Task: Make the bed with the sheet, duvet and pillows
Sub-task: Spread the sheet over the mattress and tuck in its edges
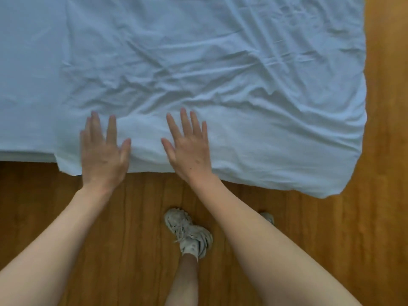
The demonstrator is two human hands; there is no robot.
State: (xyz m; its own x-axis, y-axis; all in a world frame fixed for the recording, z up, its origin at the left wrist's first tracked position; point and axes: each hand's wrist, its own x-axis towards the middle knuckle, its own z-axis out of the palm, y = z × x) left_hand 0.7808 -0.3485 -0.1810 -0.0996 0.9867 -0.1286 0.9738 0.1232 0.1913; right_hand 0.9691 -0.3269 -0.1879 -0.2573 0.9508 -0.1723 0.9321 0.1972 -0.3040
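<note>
Left hand (103, 155): fingers (111, 129) straight and spread wide, palm down, flat on the sheet (198, 74) at the near edge of the bed (26, 156); grips nothing. Right hand (189, 149): same attitude, fingers fanned wide, palm pressed on the fabric just beside the left hand, with a raised fold of cloth between the two; nothing held. Sheet: pale blue-white, lying over the bed top, heavily creased across the middle and toward the right edge, smoother toward the far left. Its near hem overhangs the near edge of the bed and dips lower at the near right corner, where a rounded flap hangs over the wooden floor (386, 151). To the left of the left hand the overhang ends, and a strip of the bed side shows below, possibly the mattress; view too soft to tell. Both forearms bare, extended forward and nearly parallel, wrists about level with the near edge. One pale sneaker (189, 233) on the floor between the arms.
</note>
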